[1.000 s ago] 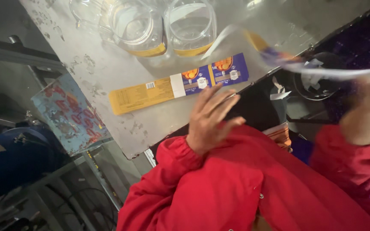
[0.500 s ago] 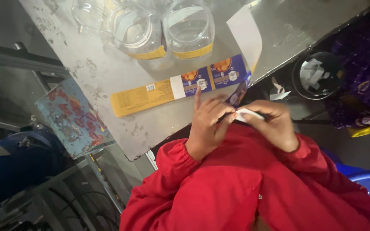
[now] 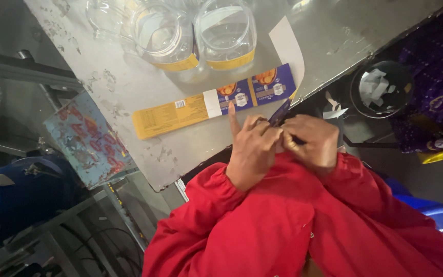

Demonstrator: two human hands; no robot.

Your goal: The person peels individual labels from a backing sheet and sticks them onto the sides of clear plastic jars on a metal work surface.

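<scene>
Head view: my left hand (image 3: 252,149) and right hand (image 3: 311,143) meet at the bench (image 3: 129,87) edge, both pinching one end of a label strip (image 3: 282,110). Its white length curls away from them, past the flat yellow-and-purple label (image 3: 214,100) toward the jars (image 3: 226,33).

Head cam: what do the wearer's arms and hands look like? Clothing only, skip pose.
Both arms are in loose, bright red long sleeves with gathered, elasticated cuffs at the wrists. A small snap-like stud shows on the red fabric near the middle. The left hand and right hand are bare: no gloves, and no rings, watch or bands that I can make out.
</scene>
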